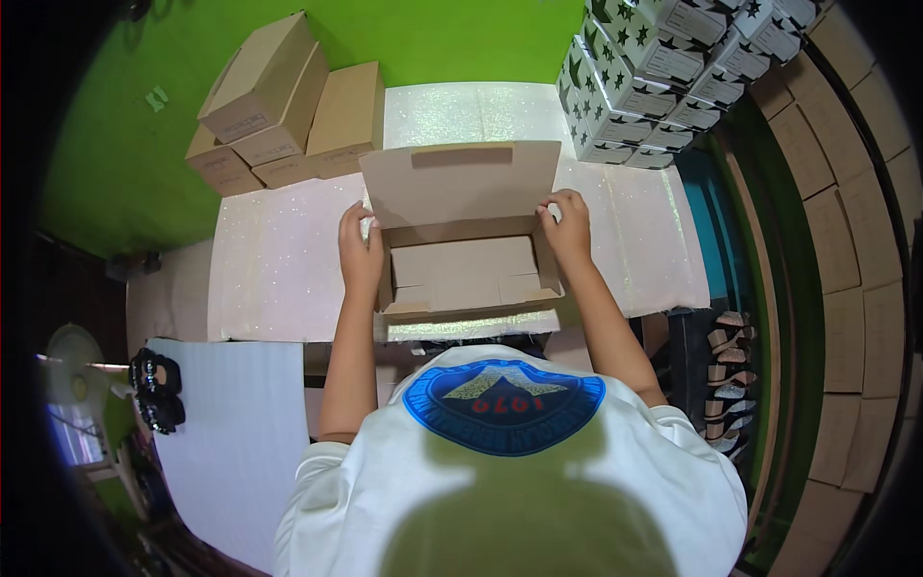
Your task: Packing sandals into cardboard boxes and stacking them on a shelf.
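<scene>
An open brown cardboard box (466, 274) sits on the white glittery table (279, 260) in front of me, its lid flap standing up at the far side. My left hand (359, 252) grips the box's left wall near the back corner. My right hand (567, 229) grips the right wall at the opposite back corner. The inside of the box looks empty, with folded flaps along its front edge.
Several closed brown boxes (284, 106) are stacked at the table's far left. White boxes with dark star prints (654, 72) are piled at the far right. Sandals (728, 375) stand on a rack at right. A white foam sheet (231, 433) and black sandals (157, 389) lie at lower left.
</scene>
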Tool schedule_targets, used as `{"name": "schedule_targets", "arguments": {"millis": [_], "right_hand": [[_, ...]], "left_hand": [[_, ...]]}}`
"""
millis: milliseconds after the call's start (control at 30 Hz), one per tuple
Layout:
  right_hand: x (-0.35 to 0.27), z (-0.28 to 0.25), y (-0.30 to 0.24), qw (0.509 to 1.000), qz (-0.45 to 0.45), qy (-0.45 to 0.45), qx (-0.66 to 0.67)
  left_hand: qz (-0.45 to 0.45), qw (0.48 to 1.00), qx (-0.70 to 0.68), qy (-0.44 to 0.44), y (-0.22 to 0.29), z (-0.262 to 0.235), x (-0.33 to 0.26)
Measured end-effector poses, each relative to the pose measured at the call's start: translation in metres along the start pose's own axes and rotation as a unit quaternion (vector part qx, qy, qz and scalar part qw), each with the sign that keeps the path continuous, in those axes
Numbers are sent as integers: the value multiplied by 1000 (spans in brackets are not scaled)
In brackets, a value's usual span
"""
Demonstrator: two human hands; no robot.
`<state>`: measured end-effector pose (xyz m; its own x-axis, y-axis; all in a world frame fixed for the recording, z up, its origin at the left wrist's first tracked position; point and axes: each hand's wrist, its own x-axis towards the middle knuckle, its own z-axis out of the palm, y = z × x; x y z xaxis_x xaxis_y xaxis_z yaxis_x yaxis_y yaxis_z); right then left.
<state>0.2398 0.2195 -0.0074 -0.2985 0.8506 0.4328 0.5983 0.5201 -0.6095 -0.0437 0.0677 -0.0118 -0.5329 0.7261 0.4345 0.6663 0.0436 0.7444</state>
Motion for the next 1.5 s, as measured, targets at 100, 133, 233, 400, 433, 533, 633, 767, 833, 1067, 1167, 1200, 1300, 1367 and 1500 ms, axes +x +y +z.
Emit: {"name": "schedule_targets", "arguments": {"millis": [100, 133, 233, 400, 433, 533, 633, 767, 833, 1067, 1167, 1200, 1300, 1367, 1500], "right_hand": [[-10, 3, -10, 994, -43, 2, -103], [-15, 4, -9, 990, -7, -38, -134], [-26, -9, -17, 980, 13, -102, -170], [-49, -55, -33, 950, -56, -268, -149], [-53, -62, -36, 934, -71, -317, -147], [-67, -70, -37, 931, -79, -324, -150], [-82, -67, -29, 942, -105, -286, -142], [-108, -57, -19, 958, -150, -208, -129], [-117, -54, -20, 964, -144, -197, -107], [-113, -48, -24, 975, -89, -182, -93], [-109, -44, -24, 972, -69, -192, -116], [-109, -43, -24, 970, -59, -199, -124], [-107, -40, -19, 971, -73, -194, -119], [-104, -41, -20, 970, -69, -207, -108], [-95, -47, -29, 960, -87, -232, -132]], "left_hand": [[9, 986, 157, -57, 10, 5, -7], [-32, 983, 156, -97, 13, 3, -10], [-2, 958, 231, -172, 32, -14, -20], [46, 926, 215, -308, 57, -46, -40], [43, 925, 216, -311, 58, -50, -45], [63, 910, 226, -342, 56, -56, -56], [113, 935, 197, -272, 42, -50, -72], [152, 952, 178, -196, 27, -44, -96], [142, 959, 164, -184, 23, -43, -103], [103, 966, 148, -183, 22, -39, -108], [77, 974, 140, -161, 19, -31, -111], [64, 977, 133, -151, 18, -28, -113], [32, 987, 111, -113, 17, -21, -115], [32, 986, 111, -118, 17, -23, -114], [40, 968, 179, -170, 27, -31, -105]]}}
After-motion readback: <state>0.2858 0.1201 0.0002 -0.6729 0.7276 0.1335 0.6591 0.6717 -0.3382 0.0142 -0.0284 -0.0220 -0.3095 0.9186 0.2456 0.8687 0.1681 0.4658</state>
